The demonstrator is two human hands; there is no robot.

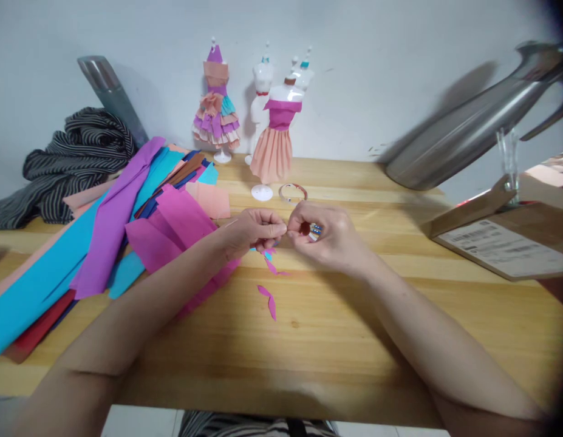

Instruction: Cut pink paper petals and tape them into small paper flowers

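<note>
My left hand (254,232) is closed in a pinch on a small pink and blue paper piece (268,254) above the wooden table (336,328). My right hand (329,233) is closed too, meeting the left at the fingertips and holding a small tool with a red and silver part (310,229); what it is I cannot make out. A pink paper scrap (268,301) lies on the table just below the hands.
A pile of coloured paper sheets (103,230) covers the left of the table, with striped cloth (76,158) behind. Small mannequins in paper dresses (274,139) and a tape roll (293,193) stand at the back. A cardboard box (504,243) sits right.
</note>
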